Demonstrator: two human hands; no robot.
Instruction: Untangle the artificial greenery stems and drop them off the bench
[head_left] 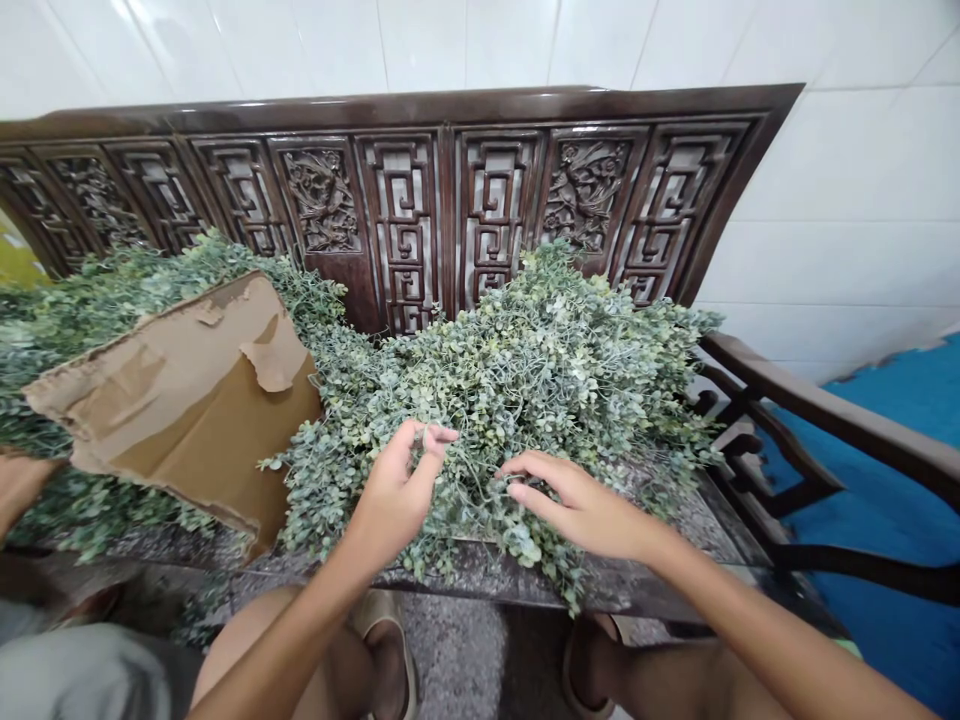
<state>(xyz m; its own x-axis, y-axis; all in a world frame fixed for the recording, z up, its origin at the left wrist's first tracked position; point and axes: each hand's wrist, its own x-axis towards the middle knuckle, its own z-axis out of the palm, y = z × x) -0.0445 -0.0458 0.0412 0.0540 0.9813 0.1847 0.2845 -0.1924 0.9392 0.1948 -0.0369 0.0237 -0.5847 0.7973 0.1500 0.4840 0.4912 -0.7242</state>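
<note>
Leafy sprigs, tangled heap, one (517,370): on the right-hand part of the bench, in front of the person, spilling over the seat's front edge. Probably set there to lie within reach of both hands. Individual sprigs too intermeshed to count.

Left hand, one (401,490): at the near side of the heap, thumb and forefinger drawn together at the tips, seemingly about a thin stem; whether it is gripped cannot be told.

Right hand, one (581,505): just beside the left, palm down, fingers curved, thumb a little below the forefinger; whether a stem lies between them cannot be told. The hands' nearness suggests close work on fine stems.

Second heap, one (45,320): to the left, meeting the first behind the cardboard.

Cardboard, one torn piece (217,430): tilted over the greenery, apparently propped by the leaves beneath.

Other person's hand, one (26,490): at the left edge, beside the second heap; fingers not clear.

Bench, one, dark wood (480,108): nine back panels in view, three pictorial, six fretwork; one armrest visible (840,418).

Sandals, two (376,604): on the person's feet, below the seat.

Tiled wall, one (480,40): behind the bench.
</note>
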